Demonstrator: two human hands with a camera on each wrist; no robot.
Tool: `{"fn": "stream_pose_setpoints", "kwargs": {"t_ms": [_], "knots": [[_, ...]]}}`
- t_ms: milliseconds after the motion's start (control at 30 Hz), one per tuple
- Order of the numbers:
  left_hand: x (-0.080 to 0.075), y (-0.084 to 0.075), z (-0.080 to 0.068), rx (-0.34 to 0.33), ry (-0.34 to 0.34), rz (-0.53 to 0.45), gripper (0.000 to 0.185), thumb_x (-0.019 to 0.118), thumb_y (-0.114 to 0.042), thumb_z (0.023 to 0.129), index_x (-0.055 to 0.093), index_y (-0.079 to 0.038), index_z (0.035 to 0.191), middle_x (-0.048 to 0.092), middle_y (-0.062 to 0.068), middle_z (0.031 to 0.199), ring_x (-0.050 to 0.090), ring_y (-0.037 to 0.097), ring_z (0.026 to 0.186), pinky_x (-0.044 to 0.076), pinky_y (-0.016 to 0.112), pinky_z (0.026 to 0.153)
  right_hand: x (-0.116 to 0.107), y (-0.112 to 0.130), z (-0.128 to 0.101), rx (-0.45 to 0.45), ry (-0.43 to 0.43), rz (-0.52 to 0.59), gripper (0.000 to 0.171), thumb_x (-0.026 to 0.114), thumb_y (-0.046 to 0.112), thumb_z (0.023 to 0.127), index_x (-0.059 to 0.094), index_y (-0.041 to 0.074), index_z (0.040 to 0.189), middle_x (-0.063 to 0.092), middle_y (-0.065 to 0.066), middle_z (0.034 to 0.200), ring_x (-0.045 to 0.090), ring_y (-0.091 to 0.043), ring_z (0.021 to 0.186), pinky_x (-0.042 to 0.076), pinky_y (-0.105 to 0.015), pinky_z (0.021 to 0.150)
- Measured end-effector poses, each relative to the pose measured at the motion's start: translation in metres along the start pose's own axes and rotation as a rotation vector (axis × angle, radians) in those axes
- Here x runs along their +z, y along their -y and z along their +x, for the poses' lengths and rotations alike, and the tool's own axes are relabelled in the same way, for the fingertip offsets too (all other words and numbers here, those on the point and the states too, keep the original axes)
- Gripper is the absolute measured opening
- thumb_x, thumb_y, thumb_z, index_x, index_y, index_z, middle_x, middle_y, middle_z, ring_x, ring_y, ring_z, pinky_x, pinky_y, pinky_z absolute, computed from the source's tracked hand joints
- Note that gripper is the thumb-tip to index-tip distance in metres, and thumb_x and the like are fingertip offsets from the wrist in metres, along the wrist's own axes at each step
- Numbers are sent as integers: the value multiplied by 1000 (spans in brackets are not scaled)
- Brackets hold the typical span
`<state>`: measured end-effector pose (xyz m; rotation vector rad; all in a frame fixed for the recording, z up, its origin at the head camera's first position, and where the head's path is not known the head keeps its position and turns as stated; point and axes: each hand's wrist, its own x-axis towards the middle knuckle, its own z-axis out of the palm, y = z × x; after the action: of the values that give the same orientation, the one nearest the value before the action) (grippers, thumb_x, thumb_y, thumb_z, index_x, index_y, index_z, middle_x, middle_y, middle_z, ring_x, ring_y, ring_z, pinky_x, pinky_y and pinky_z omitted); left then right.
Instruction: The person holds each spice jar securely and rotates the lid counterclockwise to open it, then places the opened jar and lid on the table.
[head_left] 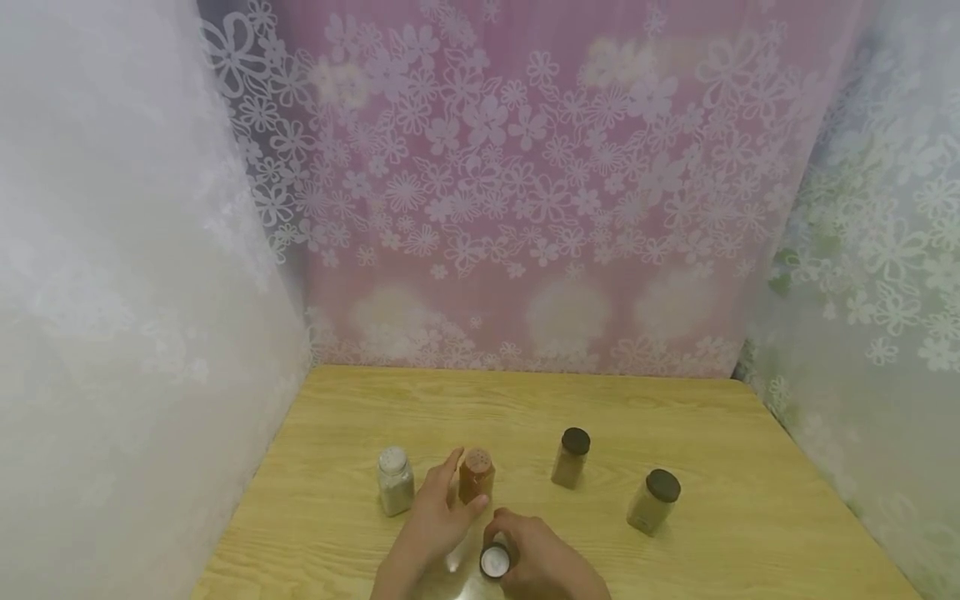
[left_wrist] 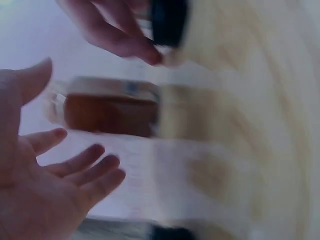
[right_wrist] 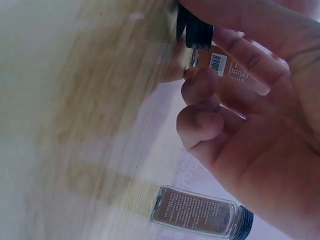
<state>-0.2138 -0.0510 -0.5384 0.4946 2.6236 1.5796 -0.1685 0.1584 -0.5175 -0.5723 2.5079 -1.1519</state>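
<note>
A glass spice jar of orange-brown powder (head_left: 477, 479) stands upright, its perforated shaker top bare. Beside it is my left hand (head_left: 438, 512), thumb and fingers spread; the left wrist view shows a gap between them and the jar (left_wrist: 110, 107). My right hand (head_left: 536, 550) pinches a black screw cap (head_left: 495, 561), its pale inner side facing up, just in front of the jar. In the right wrist view the cap (right_wrist: 199, 32) sits between thumb and fingers, and the barcode label (right_wrist: 217, 64) of the orange-brown jar shows behind.
Left of the hands stands a jar of whitish contents (head_left: 395, 483) with a bare shaker top. Two black-capped jars, one brown (head_left: 572, 458) and one duller (head_left: 654, 502), stand to the right. Flower-patterned curtains (head_left: 525, 208) enclose the wooden table (head_left: 420, 392) at back and sides.
</note>
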Motion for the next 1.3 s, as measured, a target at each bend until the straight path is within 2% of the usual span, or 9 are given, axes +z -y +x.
{"fn": "stream_pose_setpoints", "kwargs": {"t_ms": [267, 467, 567, 667, 767, 900, 1000, 1167, 1300], "knots": [[2, -36, -1, 243, -133, 152, 77, 70, -42, 101, 38, -7, 161, 52, 21, 144, 57, 40, 130, 53, 63, 106, 1, -1, -2, 6, -13, -66, 38, 72, -4, 83, 63, 23, 109, 69, 11, 103, 59, -6, 82, 50, -23, 71], [1, -52, 0, 244, -219, 229, 73, 77, -32, 98, 43, -8, 158, 51, 28, 143, 59, 46, 125, 59, 61, 97, -1, -1, -7, 30, -6, -51, 52, 70, -11, 74, 65, 20, 115, 66, 9, 91, 55, -5, 71, 49, -21, 64], [2, -59, 5, 306, -277, 238, 69, 78, -26, 97, 47, -5, 155, 55, 27, 139, 66, 38, 112, 62, 54, 90, -10, -3, -9, 28, -21, -34, 52, 73, -7, 77, 66, 13, 124, 60, 7, 80, 46, -3, 57, 44, -18, 54], [7, -67, 14, 407, -301, 172, 62, 78, -19, 97, 51, -3, 151, 58, 23, 137, 66, 24, 87, 65, 42, 79, -29, -5, -11, 19, -142, -34, 38, 77, 7, 88, 68, 5, 125, 56, 4, 73, 40, 0, 51, 39, -14, 48], [17, -78, 26, 470, -285, 88, 55, 74, -20, 100, 54, -6, 150, 60, 19, 141, 69, 25, 95, 65, 44, 82, -51, -6, -12, -47, -403, -82, 23, 77, 15, 95, 72, 2, 114, 65, 1, 74, 46, 2, 56, 42, -13, 50], [34, -87, 42, 402, -196, 0, 50, 63, -32, 108, 54, -12, 152, 60, 15, 148, 60, 34, 133, 56, 60, 102, -74, -7, -7, -181, -776, -199, 11, 79, 7, 93, 74, 3, 101, 75, -2, 86, 58, -3, 68, 49, -18, 58], [47, -89, 53, 306, -90, -66, 50, 52, -36, 112, 50, -11, 155, 56, 19, 151, 55, 39, 135, 53, 64, 104, -84, -9, -2, -211, -933, -251, 16, 79, 4, 92, 74, -1, 106, 76, -10, 95, 66, -16, 79, 56, -26, 64], [71, -82, 71, 166, 2, -101, 51, 51, -33, 112, 46, -9, 158, 54, 23, 150, 54, 43, 133, 53, 62, 103, -92, -16, 3, -131, -1018, -221, 30, 77, 10, 97, 70, -5, 122, 74, -22, 120, 69, -39, 102, 61, -50, 79], [89, -72, 83, 119, 54, -110, 53, 50, -32, 113, 43, -8, 159, 52, 27, 150, 52, 45, 135, 50, 64, 106, -95, -23, 6, -45, -1010, -156, 38, 74, 16, 100, 67, -5, 131, 69, -24, 134, 64, -45, 122, 58, -60, 92]]}}
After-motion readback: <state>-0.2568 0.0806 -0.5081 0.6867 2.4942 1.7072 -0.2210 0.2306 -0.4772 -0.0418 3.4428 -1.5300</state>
